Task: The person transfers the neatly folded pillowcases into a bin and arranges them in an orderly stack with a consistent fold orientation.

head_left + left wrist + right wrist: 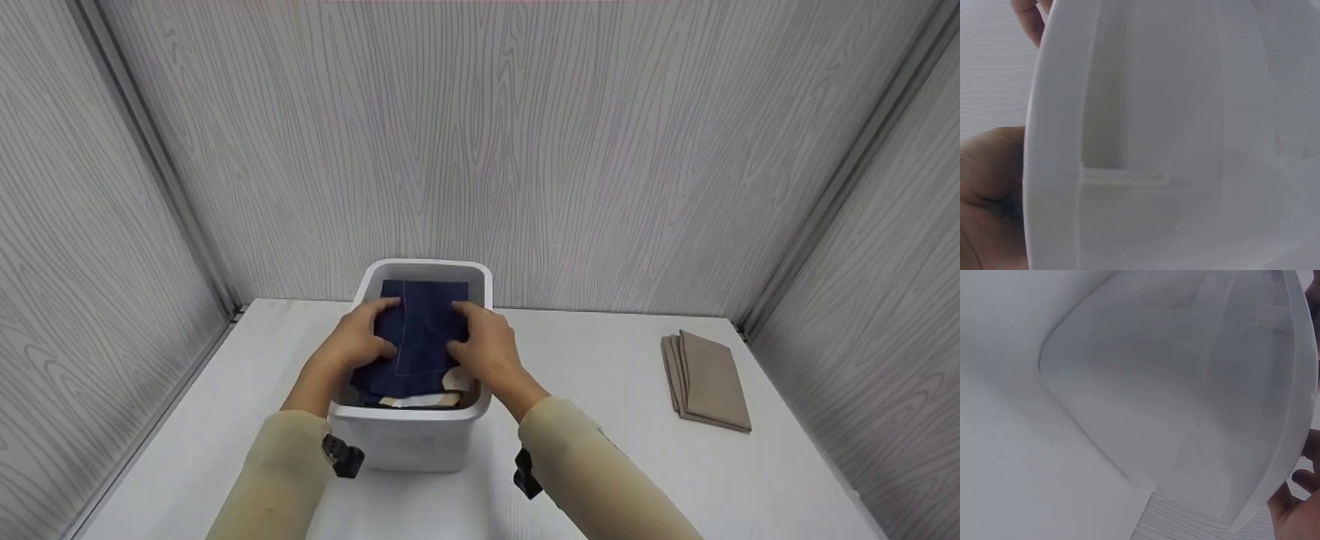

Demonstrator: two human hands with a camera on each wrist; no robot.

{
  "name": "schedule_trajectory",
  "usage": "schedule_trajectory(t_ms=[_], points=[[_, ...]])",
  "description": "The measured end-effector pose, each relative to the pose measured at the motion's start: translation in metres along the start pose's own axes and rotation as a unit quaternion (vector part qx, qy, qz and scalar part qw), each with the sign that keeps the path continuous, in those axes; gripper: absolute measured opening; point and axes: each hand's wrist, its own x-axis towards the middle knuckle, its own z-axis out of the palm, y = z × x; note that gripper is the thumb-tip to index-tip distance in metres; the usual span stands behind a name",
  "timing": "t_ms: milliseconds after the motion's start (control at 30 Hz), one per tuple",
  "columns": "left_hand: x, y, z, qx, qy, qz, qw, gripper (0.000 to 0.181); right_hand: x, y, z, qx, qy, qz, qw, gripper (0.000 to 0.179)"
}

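Observation:
A folded navy cloth (427, 330) with a light stitched line lies within the white plastic bin (405, 439). Against the cloth's left side rests my left hand (352, 337), its thumb and index fingertips apart on the top surface. Across from it, my right hand (487, 341) touches the right side the same way. Beige and white patches (420, 400) show at the cloth's near edge. In the left wrist view the bin's wall (1157, 112) covers most of the hand; the right wrist view has fingers just beyond the rim (1292, 382).
A stack of folded brown cloth (709, 382) lies at the right of the white table (585, 375). Grey wood-grain panels (480, 150) rise behind and at both sides. The bin stands near the table's back edge, left of its middle.

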Motion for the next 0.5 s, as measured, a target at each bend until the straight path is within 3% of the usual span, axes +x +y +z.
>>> schedule_trajectory(t_ms=[133, 300, 500], points=[[0.0002, 0.0005, -0.0021, 0.007, 0.004, 0.008, 0.9999, 0.087, 0.0001, -0.0003, -0.0006, -0.015, 0.005, 0.001, 0.9999, 0.056], [-0.0018, -0.0012, -0.0087, 0.014, 0.004, 0.009, 0.9999, 0.085, 0.0001, 0.001, -0.0047, -0.044, 0.045, -0.03, 0.9975, 0.049], [-0.002, -0.0018, -0.0081, 0.027, 0.022, 0.02, 0.9992, 0.079, 0.0006, 0.0053, -0.0096, -0.033, 0.056, -0.031, 0.9974, 0.047]])
